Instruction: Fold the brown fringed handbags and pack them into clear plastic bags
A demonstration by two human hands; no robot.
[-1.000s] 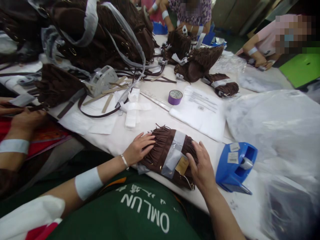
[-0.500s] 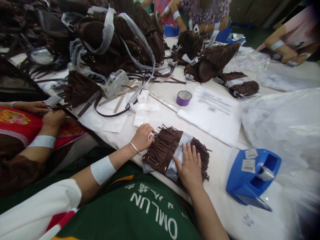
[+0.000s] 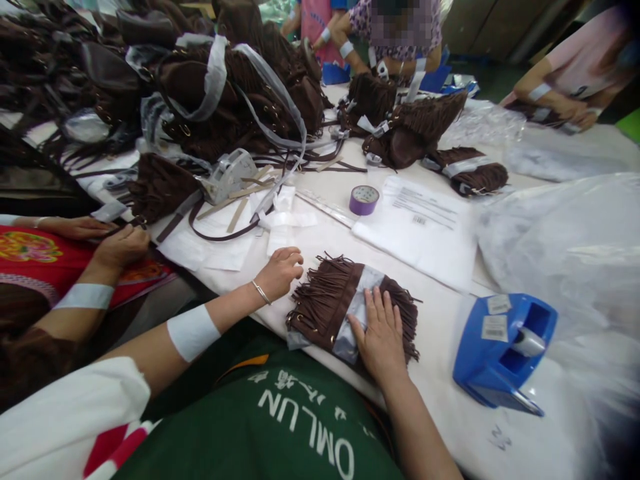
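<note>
A brown fringed bag [image 3: 325, 303] lies on the white table in front of me, with a pale translucent wrap [image 3: 367, 277] around its middle. My right hand [image 3: 381, 333] rests flat on the bag and wrap, fingers stretched out. Just left of the fringe is my left hand [image 3: 280, 273], loosely curled and a little apart from the bag, with nothing visible in it. White paper strips [image 3: 285, 227] lie beyond my left hand.
On the right stands a blue tape dispenser [image 3: 500, 353] near clear plastic bags [image 3: 550, 247]. A purple tape roll [image 3: 364, 200] sits beside a printed white bag [image 3: 425, 227]. Brown bags [image 3: 200, 100] are heaped far left. A co-worker's hands [image 3: 120, 245] work at my left.
My left hand has drawn back leftward, off the bag's fringe. My right hand stays flat on the bag. The co-worker's hands at left have shifted slightly right.
</note>
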